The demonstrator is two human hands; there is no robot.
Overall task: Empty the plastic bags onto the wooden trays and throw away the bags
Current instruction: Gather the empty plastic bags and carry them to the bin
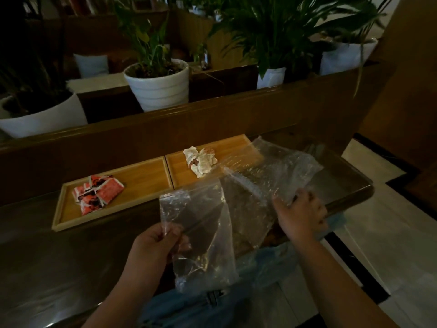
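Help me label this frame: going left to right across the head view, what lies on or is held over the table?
Red packets on the left wooden tray → left hand pinching the small plastic bag → white packets on the right wooden tray → right hand gripping the large plastic bag.

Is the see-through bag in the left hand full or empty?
Empty. The small clear bag pinched by the left hand hangs flat and limp, and you can see straight through it, nothing inside.
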